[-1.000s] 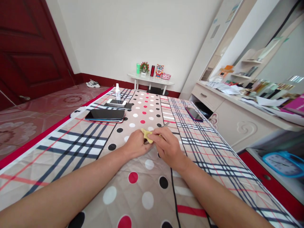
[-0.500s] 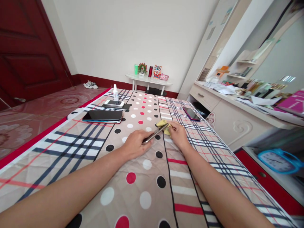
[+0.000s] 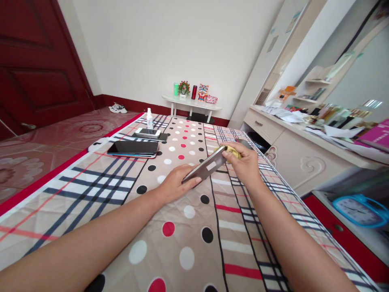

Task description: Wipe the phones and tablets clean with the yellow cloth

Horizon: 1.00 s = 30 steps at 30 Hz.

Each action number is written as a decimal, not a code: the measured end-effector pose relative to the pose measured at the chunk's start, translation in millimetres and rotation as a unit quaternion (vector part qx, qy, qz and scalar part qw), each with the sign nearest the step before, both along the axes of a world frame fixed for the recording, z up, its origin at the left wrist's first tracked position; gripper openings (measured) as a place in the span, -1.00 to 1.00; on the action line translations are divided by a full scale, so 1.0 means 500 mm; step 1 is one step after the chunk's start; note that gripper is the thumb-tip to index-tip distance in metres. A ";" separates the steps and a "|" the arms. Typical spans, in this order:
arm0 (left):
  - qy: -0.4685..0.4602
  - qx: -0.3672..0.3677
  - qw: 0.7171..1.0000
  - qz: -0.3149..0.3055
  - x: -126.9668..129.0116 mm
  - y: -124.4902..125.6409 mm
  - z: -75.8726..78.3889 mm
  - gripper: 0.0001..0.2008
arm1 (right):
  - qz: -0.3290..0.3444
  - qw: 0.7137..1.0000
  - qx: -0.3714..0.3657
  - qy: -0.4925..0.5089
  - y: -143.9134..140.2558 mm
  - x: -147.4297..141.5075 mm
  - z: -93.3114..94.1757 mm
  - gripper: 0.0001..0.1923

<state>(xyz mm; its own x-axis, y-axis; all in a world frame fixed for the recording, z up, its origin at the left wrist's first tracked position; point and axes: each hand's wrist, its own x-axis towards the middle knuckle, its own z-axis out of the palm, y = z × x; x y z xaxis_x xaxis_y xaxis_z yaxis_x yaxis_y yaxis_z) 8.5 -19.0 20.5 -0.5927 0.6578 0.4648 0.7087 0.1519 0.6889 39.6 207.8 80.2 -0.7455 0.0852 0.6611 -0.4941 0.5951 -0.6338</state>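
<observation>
My left hand (image 3: 174, 184) is closed around the near end of a phone (image 3: 202, 172), its thumb on the grey back. The phone is tilted up off the bedspread, and a pale label shows on that back. My right hand (image 3: 247, 164) pinches a crumpled yellow cloth (image 3: 234, 151) against the phone's far end. Part of the cloth is hidden behind the fingers. Just beyond my right hand, another phone (image 3: 244, 142) lies mostly covered from view.
On the left of the checked and dotted bedspread (image 3: 188, 235) lie a stack of dark-screened devices (image 3: 133, 148) and a white phone (image 3: 148, 132) on a dark one. A white spray bottle (image 3: 149, 119) stands behind them. A cluttered dresser (image 3: 291, 150) runs along the right.
The phone has turned so its grey back shows. My right hand has moved right and slightly up with the cloth at the phone's end. My left hand has stayed nearly in place.
</observation>
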 end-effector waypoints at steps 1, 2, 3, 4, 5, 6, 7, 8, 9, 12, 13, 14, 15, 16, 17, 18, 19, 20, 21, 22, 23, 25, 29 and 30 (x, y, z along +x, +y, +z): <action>-0.011 -0.003 1.000 0.008 0.000 0.000 -0.001 -0.68 | -0.001 0.999 0.038 0.016 -0.010 0.010 0.014 -0.78; -0.023 -0.006 1.000 0.014 0.000 -0.001 -0.003 -0.67 | -0.002 0.997 0.076 0.032 -0.024 0.020 0.025 -0.77; -0.033 -0.008 0.999 0.018 0.001 -0.001 -0.004 -0.66 | -0.001 0.993 0.110 0.050 -0.039 0.031 0.035 -0.76; -0.040 -0.007 0.999 0.020 0.002 -0.001 -0.005 -0.65 | 0.003 0.988 0.139 0.069 -0.055 0.042 0.043 -0.73; -0.043 -0.007 0.999 0.020 0.004 -0.002 -0.006 -0.64 | 0.010 0.983 0.163 0.087 -0.071 0.053 0.048 -0.69; -0.043 -0.005 0.999 0.021 0.005 -0.002 -0.006 -0.64 | 0.020 0.978 0.183 0.103 -0.086 0.062 0.052 -0.66; -0.042 -0.004 0.999 0.021 0.007 -0.002 -0.006 -0.64 | 0.031 0.973 0.198 0.114 -0.098 0.069 0.055 -0.64; -0.040 -0.001 0.999 0.022 0.008 -0.002 -0.006 -0.64 | 0.040 0.970 0.209 0.120 -0.107 0.075 0.056 -0.62; -0.038 0.001 0.999 0.024 0.009 -0.002 -0.006 -0.64 | 0.043 0.968 0.216 0.122 -0.113 0.078 0.055 -0.61; -0.037 0.002 0.999 0.032 0.009 -0.002 -0.005 -0.63 | 0.020 0.971 0.206 0.123 -0.114 0.074 0.049 -0.62; -0.038 0.000 0.999 0.035 0.008 -0.002 -0.005 -0.62 | 0.010 0.973 0.194 0.122 -0.111 0.071 0.047 -0.64; -0.041 -0.002 0.999 0.036 0.008 -0.002 -0.005 -0.61 | 0.002 0.977 0.177 0.120 -0.107 0.067 0.045 -0.66; -0.044 -0.003 0.998 0.036 0.007 -0.002 -0.005 -0.61 | -0.005 0.981 0.156 0.116 -0.103 0.064 0.044 -0.68; -0.048 -0.004 0.998 0.037 0.007 -0.002 -0.005 -0.61 | -0.013 0.985 0.132 0.109 -0.099 0.060 0.043 -0.70; -0.052 -0.003 0.998 0.037 0.008 -0.003 -0.005 -0.61 | -0.021 0.989 0.106 0.100 -0.094 0.056 0.042 -0.72; -0.056 -0.001 0.998 0.036 0.008 -0.003 -0.004 -0.61 | -0.028 0.992 0.081 0.087 -0.088 0.052 0.041 -0.73; -0.063 0.003 0.997 0.035 0.009 -0.004 -0.004 -0.61 | -0.031 0.995 0.059 0.070 -0.082 0.048 0.040 -0.74; -0.070 0.007 0.997 0.033 0.009 -0.005 -0.003 -0.61 | -0.030 0.997 0.041 0.052 -0.075 0.042 0.038 -0.75; -0.076 0.011 0.997 0.031 0.010 -0.005 -0.003 -0.60 | -0.027 0.999 0.028 0.032 -0.067 0.037 0.035 -0.75; -0.082 0.015 0.996 0.029 0.010 -0.006 -0.003 -0.60 | -0.024 0.999 0.019 0.015 -0.059 0.031 0.031 -0.76; -0.085 0.019 0.996 0.029 0.010 -0.006 -0.003 -0.60 | -0.024 1.000 0.014 0.002 -0.051 0.026 0.027 -0.77; -0.084 0.027 0.996 0.034 0.010 -0.007 -0.004 -0.60 | -0.030 0.999 -0.003 -0.020 -0.038 0.016 0.017 -0.78; -0.085 0.045 0.995 0.038 0.010 -0.007 -0.005 -0.61 | -0.007 0.992 -0.102 -0.073 -0.027 0.004 -0.003 -0.76; -0.087 0.049 0.994 0.037 0.011 -0.007 -0.004 -0.62 | 0.001 0.988 -0.131 -0.082 -0.028 0.002 -0.009 -0.74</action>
